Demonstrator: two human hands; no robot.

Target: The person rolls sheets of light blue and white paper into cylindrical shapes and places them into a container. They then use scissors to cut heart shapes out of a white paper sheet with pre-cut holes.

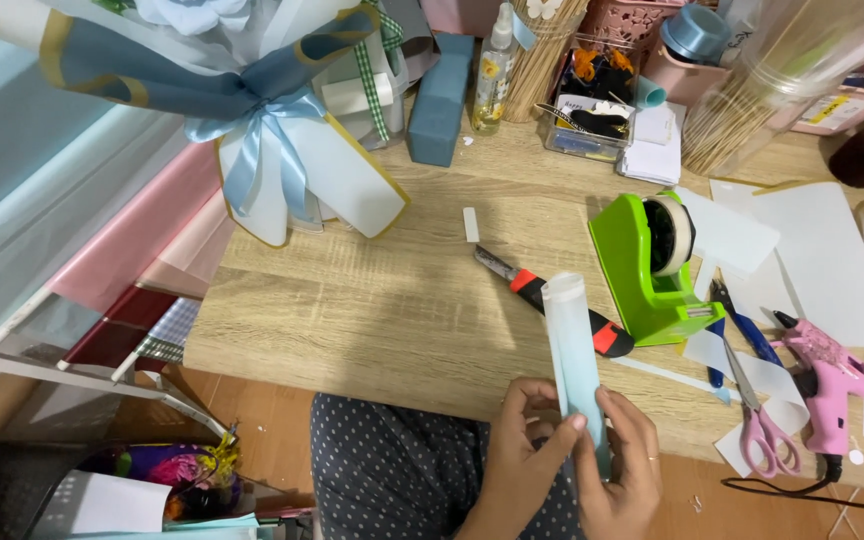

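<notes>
Both my hands hold a long, narrow strip of pale blue wrapping paper (572,345) that stands up from my lap over the table's near edge. My left hand (524,455) pinches its lower part from the left, thumb on the front. My right hand (624,468) grips the same lower end from the right; a ring shows on one finger. Behind the strip a red and black utility knife (542,292) lies on the wooden table (352,310).
A green tape dispenser (652,270) stands right of the strip. Pink scissors (764,425), a pink glue gun (832,385) and white paper sheets (812,250) lie further right. A blue-ribboned bouquet (272,130), a blue foam block (440,100), a spray bottle (492,70) and skewer jars stand behind. Paper rolls lean at left.
</notes>
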